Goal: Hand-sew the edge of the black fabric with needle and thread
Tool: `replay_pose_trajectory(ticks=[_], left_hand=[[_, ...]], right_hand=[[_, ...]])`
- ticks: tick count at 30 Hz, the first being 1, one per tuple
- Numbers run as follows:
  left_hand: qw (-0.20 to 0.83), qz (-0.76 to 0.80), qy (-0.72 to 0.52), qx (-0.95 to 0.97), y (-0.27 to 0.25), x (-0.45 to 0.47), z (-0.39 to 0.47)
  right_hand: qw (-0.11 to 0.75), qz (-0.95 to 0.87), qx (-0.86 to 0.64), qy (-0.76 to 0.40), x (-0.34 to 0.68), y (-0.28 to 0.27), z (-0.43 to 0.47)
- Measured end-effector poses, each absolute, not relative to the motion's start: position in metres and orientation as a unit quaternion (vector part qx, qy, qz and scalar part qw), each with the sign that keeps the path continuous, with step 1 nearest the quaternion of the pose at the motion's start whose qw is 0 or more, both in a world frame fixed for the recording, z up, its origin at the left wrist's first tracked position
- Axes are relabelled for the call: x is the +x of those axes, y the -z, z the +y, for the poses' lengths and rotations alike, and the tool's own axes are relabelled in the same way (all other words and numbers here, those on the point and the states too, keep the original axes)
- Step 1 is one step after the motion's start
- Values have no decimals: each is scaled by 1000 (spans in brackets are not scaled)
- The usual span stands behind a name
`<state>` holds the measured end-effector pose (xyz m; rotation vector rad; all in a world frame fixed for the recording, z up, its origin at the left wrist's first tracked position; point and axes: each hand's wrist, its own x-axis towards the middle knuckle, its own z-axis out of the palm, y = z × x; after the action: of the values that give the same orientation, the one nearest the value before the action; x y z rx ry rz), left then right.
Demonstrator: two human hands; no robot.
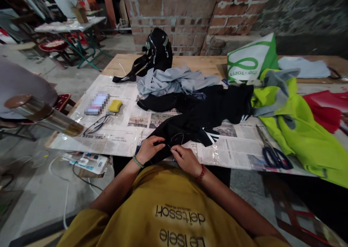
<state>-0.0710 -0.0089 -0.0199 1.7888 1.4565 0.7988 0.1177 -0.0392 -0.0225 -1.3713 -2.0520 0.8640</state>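
Note:
Black cloth [187, 122] with white stripes at one end lies across the newspaper-covered table and reaches down to my lap. On its near edge, my left hand [150, 148] has its fingers bent and closed on the fabric. Just to the right, my right hand [187, 160] pinches a sewing needle [169, 146], which shows only as a thin bright sliver. A fine white thread [178, 135] loops over the black cloth beyond the fingertips. A small gap separates the two hands.
Scissors [274, 154] lie at the right, by a lime-green garment [304, 131]. Grey cloth [176, 81], a black bag [160, 49] and a green-white bag [251, 58] stand farther back. Leftward are glasses [96, 125], a yellow sponge [115, 106], a phone [97, 104] and a bottle [46, 114].

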Motion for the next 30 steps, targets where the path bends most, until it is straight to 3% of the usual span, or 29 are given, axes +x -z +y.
replay_pose_trajectory(ticks=[30], left_hand=[[304,511,-379,709,10,-62,-30]], right_hand=[[236,-763,-525,-294,115,21,-42]])
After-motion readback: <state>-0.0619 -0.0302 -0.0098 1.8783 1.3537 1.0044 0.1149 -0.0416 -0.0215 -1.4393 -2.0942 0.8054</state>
